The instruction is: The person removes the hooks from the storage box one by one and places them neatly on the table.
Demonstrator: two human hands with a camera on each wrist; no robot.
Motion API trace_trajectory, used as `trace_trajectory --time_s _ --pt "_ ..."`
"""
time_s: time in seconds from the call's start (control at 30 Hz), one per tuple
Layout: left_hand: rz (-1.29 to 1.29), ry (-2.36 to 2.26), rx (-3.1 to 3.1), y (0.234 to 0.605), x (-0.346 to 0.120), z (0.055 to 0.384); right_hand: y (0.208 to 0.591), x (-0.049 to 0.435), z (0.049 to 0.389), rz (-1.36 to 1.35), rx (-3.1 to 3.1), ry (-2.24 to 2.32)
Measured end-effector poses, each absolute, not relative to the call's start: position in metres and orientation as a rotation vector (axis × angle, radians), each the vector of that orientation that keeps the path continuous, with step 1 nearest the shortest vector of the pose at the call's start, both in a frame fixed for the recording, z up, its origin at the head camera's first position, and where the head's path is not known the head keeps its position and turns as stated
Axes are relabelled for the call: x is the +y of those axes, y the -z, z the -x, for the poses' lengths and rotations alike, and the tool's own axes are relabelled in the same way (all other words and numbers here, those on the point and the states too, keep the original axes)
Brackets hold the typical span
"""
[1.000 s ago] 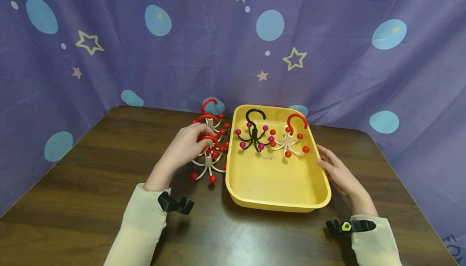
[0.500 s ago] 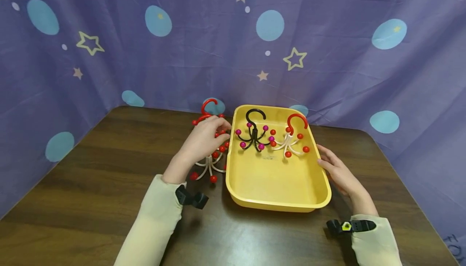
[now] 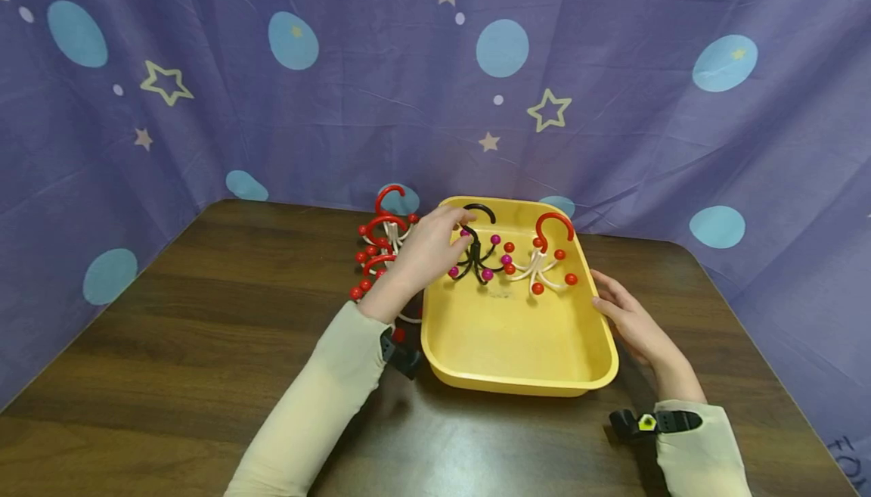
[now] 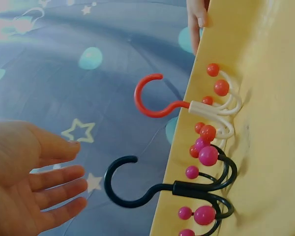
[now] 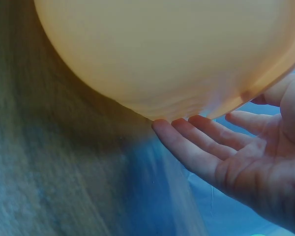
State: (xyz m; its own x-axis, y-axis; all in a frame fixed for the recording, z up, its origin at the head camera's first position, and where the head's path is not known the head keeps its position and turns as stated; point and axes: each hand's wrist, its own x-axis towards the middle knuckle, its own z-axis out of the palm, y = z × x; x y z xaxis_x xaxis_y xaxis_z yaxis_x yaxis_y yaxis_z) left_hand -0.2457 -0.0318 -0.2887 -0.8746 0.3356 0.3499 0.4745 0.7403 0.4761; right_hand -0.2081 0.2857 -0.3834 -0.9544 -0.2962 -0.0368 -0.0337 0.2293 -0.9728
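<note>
My left hand (image 3: 432,247) hovers over the left rim of the yellow tray (image 3: 517,330), beside a black multi-arm hook hanger (image 3: 475,251) with pink ball tips. In the left wrist view, that hand's fingers (image 4: 64,189) are spread and hold nothing, a gap away from the black hook. To the right in the tray stands a white hanger (image 3: 537,266) with a red hook and red balls. My right hand (image 3: 636,327) rests against the tray's right side. Its outstretched fingers (image 5: 196,142) touch the outer wall from below, with the thumb at the rim.
Several more white hangers (image 3: 385,228) with red hooks stand in a row on the wooden table (image 3: 224,330), left of the tray; my left arm partly hides them. A purple curtain (image 3: 381,104) with stars hangs behind the table.
My left hand has moved right, from over the red-hooked hangers beside the tray to the black hanger in it. The right hand and the tray keep their places.
</note>
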Motion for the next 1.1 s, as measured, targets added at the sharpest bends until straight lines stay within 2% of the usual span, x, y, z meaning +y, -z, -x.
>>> trace_trajectory --time_s 0.33,0.53,1.1 --pt "0.690 0.710 -2.743 0.282 -0.010 0.267 0.382 0.285 0.208 0.292 2.287 1.795" --pt "0.617 0.766 -2.791 0.281 -0.002 0.281 0.382 0.285 0.209 0.291 2.289 1.789" --pt "0.528 0.765 -2.963 0.288 -0.005 0.306 0.384 0.285 0.209 0.286 2.297 1.802"
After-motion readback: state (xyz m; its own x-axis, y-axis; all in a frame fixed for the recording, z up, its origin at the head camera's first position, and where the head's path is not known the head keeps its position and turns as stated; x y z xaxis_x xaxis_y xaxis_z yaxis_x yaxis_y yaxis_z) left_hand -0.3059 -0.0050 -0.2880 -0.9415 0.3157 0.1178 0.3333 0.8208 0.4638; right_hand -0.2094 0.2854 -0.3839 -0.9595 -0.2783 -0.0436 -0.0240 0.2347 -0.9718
